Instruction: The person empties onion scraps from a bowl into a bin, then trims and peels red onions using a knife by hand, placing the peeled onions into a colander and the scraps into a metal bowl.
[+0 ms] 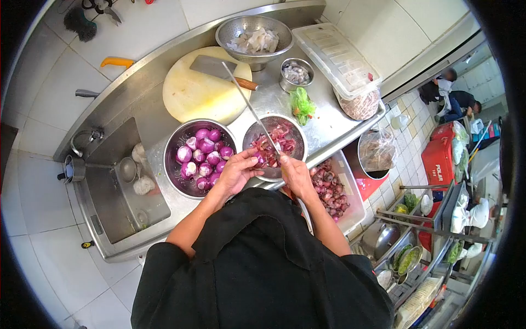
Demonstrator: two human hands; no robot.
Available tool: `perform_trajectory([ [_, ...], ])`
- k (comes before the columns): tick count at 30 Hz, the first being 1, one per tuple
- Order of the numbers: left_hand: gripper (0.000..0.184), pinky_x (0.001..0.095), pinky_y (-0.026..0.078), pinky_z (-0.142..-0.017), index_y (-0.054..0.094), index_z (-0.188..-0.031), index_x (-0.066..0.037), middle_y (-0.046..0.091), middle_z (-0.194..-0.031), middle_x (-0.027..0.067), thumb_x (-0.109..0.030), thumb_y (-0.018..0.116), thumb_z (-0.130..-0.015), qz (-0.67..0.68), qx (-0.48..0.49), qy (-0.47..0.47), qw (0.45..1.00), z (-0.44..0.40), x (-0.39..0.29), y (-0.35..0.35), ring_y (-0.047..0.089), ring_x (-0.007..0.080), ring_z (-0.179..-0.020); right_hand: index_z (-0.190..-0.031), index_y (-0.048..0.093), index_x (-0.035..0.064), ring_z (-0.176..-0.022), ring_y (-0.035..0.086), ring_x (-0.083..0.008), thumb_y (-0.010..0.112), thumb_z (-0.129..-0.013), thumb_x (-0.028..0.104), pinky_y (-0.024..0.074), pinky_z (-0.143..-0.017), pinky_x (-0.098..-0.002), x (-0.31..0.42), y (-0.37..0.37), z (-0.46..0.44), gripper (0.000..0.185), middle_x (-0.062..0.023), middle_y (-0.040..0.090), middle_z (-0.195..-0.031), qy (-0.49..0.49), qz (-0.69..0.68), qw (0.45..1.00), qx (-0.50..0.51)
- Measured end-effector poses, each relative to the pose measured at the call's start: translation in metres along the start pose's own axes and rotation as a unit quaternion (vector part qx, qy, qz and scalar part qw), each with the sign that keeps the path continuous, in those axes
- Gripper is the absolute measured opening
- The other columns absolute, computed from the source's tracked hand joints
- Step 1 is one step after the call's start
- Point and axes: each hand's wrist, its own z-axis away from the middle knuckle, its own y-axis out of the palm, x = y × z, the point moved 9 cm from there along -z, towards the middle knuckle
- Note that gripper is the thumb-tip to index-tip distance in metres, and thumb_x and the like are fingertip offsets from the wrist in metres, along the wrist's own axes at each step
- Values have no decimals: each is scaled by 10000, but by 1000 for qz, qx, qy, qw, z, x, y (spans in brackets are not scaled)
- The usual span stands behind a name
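My left hand is closed around a small red onion at the near rim of a colander. In my right hand is a long, thin-bladed knife, its blade slanting up and away to the left over the colander. Onion skins and trimmings lie in that colander below the blade. To the left stands a metal bowl of peeled purple onions. Beside my right forearm, a plastic tub holds unpeeled onions.
A round cutting board carries a cleaver. Behind are a perforated bowl, a small metal cup and a lidded plastic container. The sink is left; a shelf rack and two people stand off right.
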Motion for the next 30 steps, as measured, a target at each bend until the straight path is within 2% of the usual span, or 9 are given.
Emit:
perform_trajectory([
  [2, 445, 376, 548, -884, 504, -1339, 19, 633, -1235, 143, -118, 614, -930, 16, 18, -4, 1000, 0, 2, 2, 644, 245, -1077, -1359, 566, 16, -579, 351, -33, 490, -1022, 459, 301, -519, -227, -1, -3, 1, 562, 76, 392, -634, 4, -20, 1000, -9],
  [5, 444, 362, 549, -874, 506, -1341, 16, 632, -1238, 139, -116, 614, -931, 23, 15, 2, 1000, -2, 3, 5, 644, 236, -1073, -1387, 526, 1, -662, 546, -93, 491, -1026, 434, 434, -611, -253, 8, -2, 7, 564, -14, 595, -724, 13, 15, 1000, 9],
  [9, 410, 347, 546, -866, 525, -1311, 11, 641, -1191, 116, -89, 621, -924, -24, -44, 24, 998, -6, -1, -1, 643, 216, -1046, -1424, 481, 35, -1067, 646, -246, 520, -1010, 390, 475, -909, -335, 17, 2, 8, 547, -199, 677, -1126, -92, 104, 990, -24],
  [11, 387, 336, 549, -853, 538, -1290, 8, 645, -1167, 107, -63, 625, -920, -43, -67, 32, 996, -4, -5, 2, 642, 203, -1039, -1438, 470, 75, -1244, 576, -290, 539, -997, 378, 421, -1029, -356, 29, 9, 15, 540, -235, 607, -1287, -109, 121, 987, -6],
  [15, 368, 324, 551, -840, 560, -1257, 3, 652, -1135, 106, -7, 642, -898, -57, -75, 46, 995, -3, -8, 6, 638, 186, -1045, -1437, 490, 194, -1116, 620, -398, 535, -979, 439, 485, -932, -409, 37, 17, 19, 522, -242, 633, -1207, -106, 199, 974, -6],
  [21, 356, 315, 536, -877, 597, -1203, 15, 659, -1120, 105, 42, 670, -856, -93, -98, 93, 986, -2, -9, -5, 644, 187, -1016, -1426, 502, 189, -1024, 625, -444, 529, -977, 442, 511, -858, -444, 37, 22, 19, 516, -253, 660, -1109, -127, 236, 963, -3],
  [24, 370, 304, 531, -885, 599, -1210, 32, 659, -1116, 100, 48, 677, -849, -126, -98, 124, 979, 0, -14, -4, 638, 177, -1019, -1428, 496, 164, -1022, 659, -407, 529, -983, 429, 509, -857, -431, 37, 23, 19, 519, -259, 667, -1068, -150, 220, 964, -4],
  [27, 398, 302, 528, -889, 591, -1241, 35, 654, -1126, 96, 48, 677, -852, -129, -76, 132, 980, 3, -19, 8, 623, 163, -1041, -1423, 498, 103, -829, 711, -283, 516, -1002, 410, 526, -767, -371, 15, 17, 6, 521, -203, 718, -964, -148, 137, 979, -23],
  [30, 410, 304, 527, -888, 579, -1267, 30, 645, -1154, 91, 37, 669, -866, -99, -60, 117, 986, 2, -22, 10, 619, 158, -1051, -1423, 497, 64, -668, 588, -138, 502, -1019, 389, 472, -657, -287, -6, 12, 3, 518, -102, 677, -849, 18, -10, 999, 36],
])
